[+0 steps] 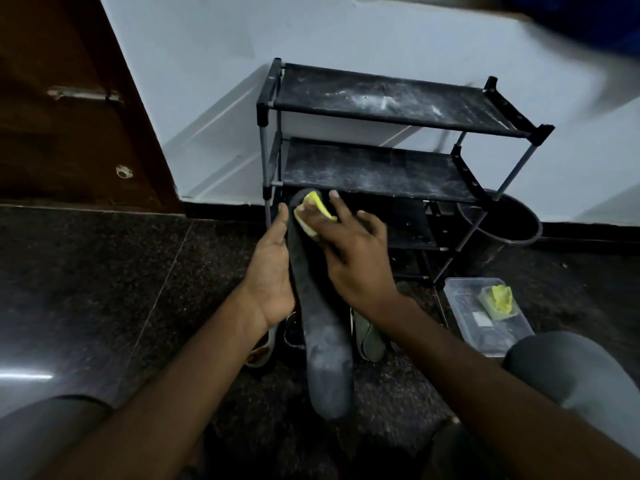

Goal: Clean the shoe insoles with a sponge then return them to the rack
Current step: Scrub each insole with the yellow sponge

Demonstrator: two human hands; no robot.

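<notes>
Insole (322,341), one, with one sponge (313,216), between two hands, left (273,268) and right (356,258)

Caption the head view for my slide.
Left hand steadies a long dark-grey insole while the right hand scrubs its far end with a yellow sponge before a dusty black shoe rack.

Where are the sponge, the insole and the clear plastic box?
sponge (317,204), head view, its yellow upper corner.
insole (325,348), head view, its pale wide end.
clear plastic box (462,306), head view, its bare left part.
</notes>
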